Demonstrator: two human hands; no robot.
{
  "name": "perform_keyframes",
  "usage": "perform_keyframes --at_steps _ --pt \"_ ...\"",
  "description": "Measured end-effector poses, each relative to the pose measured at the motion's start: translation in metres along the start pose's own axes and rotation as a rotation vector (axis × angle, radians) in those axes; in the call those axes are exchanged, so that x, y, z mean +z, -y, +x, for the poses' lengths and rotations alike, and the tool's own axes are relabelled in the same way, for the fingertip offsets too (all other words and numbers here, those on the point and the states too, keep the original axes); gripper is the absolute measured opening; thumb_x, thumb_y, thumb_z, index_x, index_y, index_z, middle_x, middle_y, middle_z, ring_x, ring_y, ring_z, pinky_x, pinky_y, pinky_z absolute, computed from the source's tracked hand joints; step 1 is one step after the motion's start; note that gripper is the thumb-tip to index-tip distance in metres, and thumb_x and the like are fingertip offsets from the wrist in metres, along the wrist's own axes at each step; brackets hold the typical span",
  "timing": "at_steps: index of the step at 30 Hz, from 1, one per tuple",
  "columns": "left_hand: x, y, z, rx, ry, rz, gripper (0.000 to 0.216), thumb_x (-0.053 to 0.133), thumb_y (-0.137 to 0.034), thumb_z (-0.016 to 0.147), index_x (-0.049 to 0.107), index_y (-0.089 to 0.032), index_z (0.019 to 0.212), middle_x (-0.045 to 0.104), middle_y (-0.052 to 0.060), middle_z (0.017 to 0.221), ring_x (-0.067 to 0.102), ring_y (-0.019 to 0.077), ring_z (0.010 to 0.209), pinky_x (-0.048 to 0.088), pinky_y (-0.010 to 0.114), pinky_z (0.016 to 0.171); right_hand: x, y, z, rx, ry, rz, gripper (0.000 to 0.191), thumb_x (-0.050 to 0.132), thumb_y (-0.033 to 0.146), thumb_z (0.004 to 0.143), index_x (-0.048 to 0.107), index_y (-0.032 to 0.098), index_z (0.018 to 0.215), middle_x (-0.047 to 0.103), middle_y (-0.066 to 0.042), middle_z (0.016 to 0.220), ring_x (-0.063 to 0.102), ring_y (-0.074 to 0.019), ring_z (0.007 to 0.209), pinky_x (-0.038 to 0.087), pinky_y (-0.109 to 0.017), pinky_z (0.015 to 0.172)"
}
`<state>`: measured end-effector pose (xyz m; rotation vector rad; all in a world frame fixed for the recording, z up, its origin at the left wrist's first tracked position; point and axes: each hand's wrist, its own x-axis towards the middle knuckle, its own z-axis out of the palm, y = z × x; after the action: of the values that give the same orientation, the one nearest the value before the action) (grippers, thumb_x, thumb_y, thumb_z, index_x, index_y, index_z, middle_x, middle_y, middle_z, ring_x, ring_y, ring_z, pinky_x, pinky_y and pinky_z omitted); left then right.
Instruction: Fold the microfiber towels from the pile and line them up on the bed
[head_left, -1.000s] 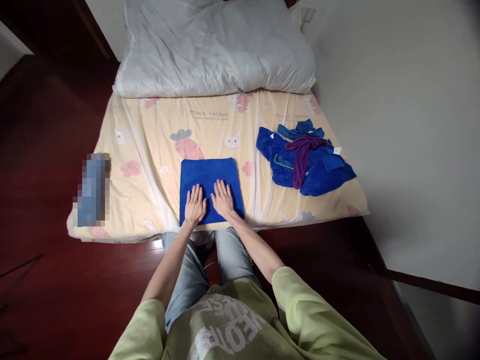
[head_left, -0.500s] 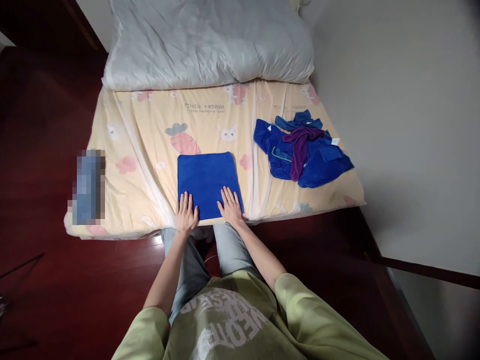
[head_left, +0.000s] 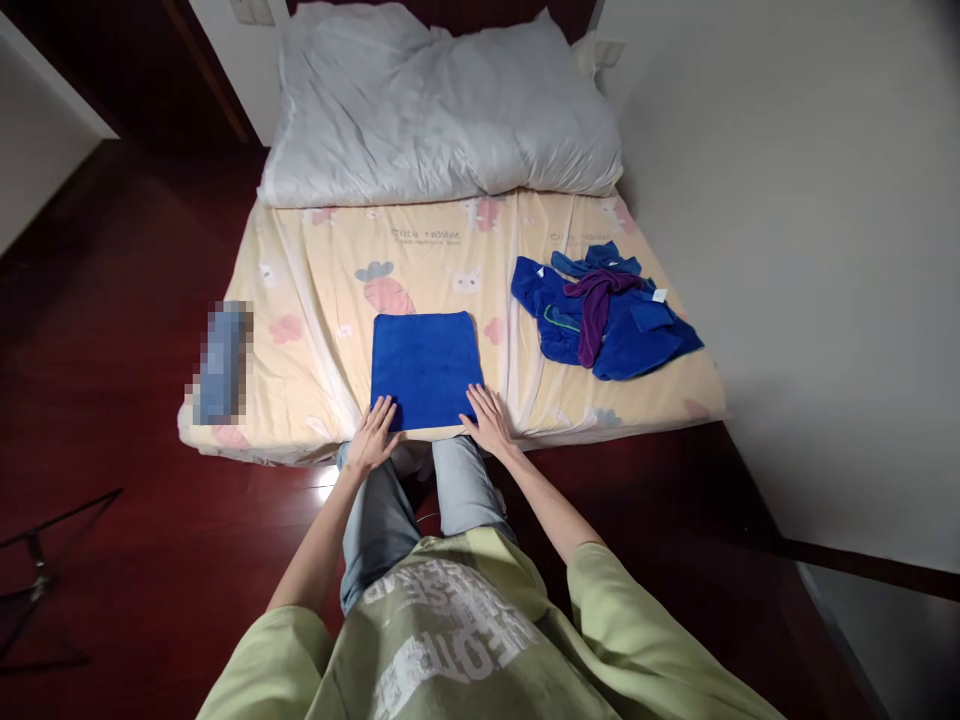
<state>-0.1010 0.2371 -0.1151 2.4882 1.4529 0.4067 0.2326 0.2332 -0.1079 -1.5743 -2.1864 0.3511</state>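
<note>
A blue cloth (head_left: 426,365), flat and roughly square, lies on the bed's front edge before me. My left hand (head_left: 373,437) rests at its near left corner, palm down with the fingers stretched out. At the near right corner, my right hand (head_left: 487,418) lies flat in the same way, its fingertips on the cloth's edge. Neither hand grips anything. To the right is a loose pile of crumpled blue cloths (head_left: 637,345), with a purple cloth (head_left: 596,310) draped across the top and white tags showing.
The bed sheet (head_left: 450,260) is yellow with carrot and rabbit prints. A pale grey quilt (head_left: 442,120) is bunched at the far end. A blurred-out bluish object (head_left: 221,365) lies at the left edge. A thin black stand (head_left: 37,560) is on the floor.
The view has tilted up and shifted, showing more of the bed's far end. My hands have slid slightly outward to the cloth's near corners. The cloth stays flat.
</note>
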Motion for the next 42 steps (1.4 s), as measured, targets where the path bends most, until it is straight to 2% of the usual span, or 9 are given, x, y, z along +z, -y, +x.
perform_keyframes --at_steps 3,6,9,19,25,29,33,37,42 --pt "-0.002 0.005 -0.014 0.062 0.083 0.024 0.061 0.042 -0.018 0.097 0.047 -0.011 0.157 0.038 0.014 0.166 0.027 0.0265 0.159 0.027 0.047 0.13 -0.008 -0.01 -0.022 -0.124 0.008 0.003 0.054 0.05 0.025 0.102 0.051 0.016 0.156 0.051 -0.01 0.16 0.04 -0.024 0.154 0.029 -0.048 0.131" --pt "0.0 0.008 -0.013 -0.009 0.108 0.072 0.063 0.037 -0.005 0.091 0.052 -0.008 0.152 0.042 0.016 0.163 0.032 0.027 0.156 0.031 0.046 0.128 -0.004 -0.02 -0.026 -0.102 0.003 -0.036 0.051 0.05 0.015 0.098 0.06 0.013 0.147 0.058 -0.013 0.153 0.05 -0.025 0.148 0.039 -0.047 0.126" --pt "0.0 0.006 -0.004 -0.078 0.114 0.115 0.066 0.033 0.002 0.088 0.053 -0.006 0.15 0.042 0.019 0.163 0.033 0.0276 0.156 0.033 0.045 0.127 0.002 -0.026 -0.019 -0.079 0.029 -0.093 0.051 0.053 0.01 0.093 0.064 0.009 0.143 0.06 -0.015 0.15 0.053 -0.027 0.146 0.042 -0.047 0.125" --pt "0.003 0.004 0.003 -0.164 0.113 0.126 0.06 0.032 0.0 0.093 0.054 -0.005 0.149 0.046 0.025 0.158 0.039 0.031 0.153 0.043 0.047 0.121 0.01 -0.013 -0.007 -0.101 0.168 -0.251 0.054 0.05 0.004 0.092 0.063 0.01 0.144 0.058 -0.016 0.151 0.051 -0.027 0.147 0.039 -0.047 0.124" --pt "0.008 0.012 0.001 -0.126 0.007 0.045 0.063 0.034 -0.005 0.091 0.053 -0.01 0.15 0.055 0.023 0.152 0.044 0.0262 0.15 0.042 0.047 0.12 0.009 -0.009 0.001 0.02 0.11 -0.151 0.053 0.056 -0.001 0.085 0.07 0.011 0.135 0.063 -0.018 0.145 0.058 -0.0278 0.141 0.049 -0.047 0.115" --pt "0.002 0.013 -0.007 -0.116 0.038 0.04 0.062 0.032 -0.004 0.09 0.054 -0.009 0.148 0.053 0.023 0.153 0.044 0.0263 0.15 0.036 0.049 0.124 0.001 -0.015 -0.007 0.032 0.064 -0.095 0.055 0.059 -0.004 0.08 0.073 0.013 0.13 0.065 -0.016 0.141 0.062 -0.0278 0.137 0.053 -0.046 0.113" --pt "0.0 0.007 -0.031 -0.104 0.078 0.03 0.065 0.037 -0.003 0.087 0.055 -0.014 0.148 0.052 0.018 0.156 0.044 0.0251 0.151 0.033 0.047 0.127 -0.002 -0.026 -0.033 -0.007 0.042 0.013 0.057 0.055 -0.005 0.08 0.074 0.015 0.13 0.069 -0.013 0.138 0.065 -0.0255 0.132 0.053 -0.044 0.115" --pt "0.0 0.001 -0.044 -0.156 0.04 -0.062 0.072 0.04 0.0 0.079 0.06 -0.017 0.145 0.056 0.012 0.154 0.049 0.0226 0.146 0.038 0.042 0.125 0.001 -0.033 -0.048 0.026 0.026 0.174 0.054 0.051 -0.002 0.08 0.078 0.016 0.123 0.074 -0.01 0.132 0.068 -0.0222 0.128 0.052 -0.042 0.116" --pt "-0.005 0.006 -0.03 -0.264 -0.082 -0.208 0.066 0.043 -0.004 0.072 0.071 -0.016 0.131 0.069 0.01 0.136 0.061 0.0255 0.129 0.048 0.043 0.116 0.004 -0.036 -0.036 0.127 -0.111 0.346 0.048 0.054 0.0 0.078 0.082 0.02 0.112 0.079 -0.008 0.118 0.072 -0.0225 0.115 0.057 -0.044 0.106"
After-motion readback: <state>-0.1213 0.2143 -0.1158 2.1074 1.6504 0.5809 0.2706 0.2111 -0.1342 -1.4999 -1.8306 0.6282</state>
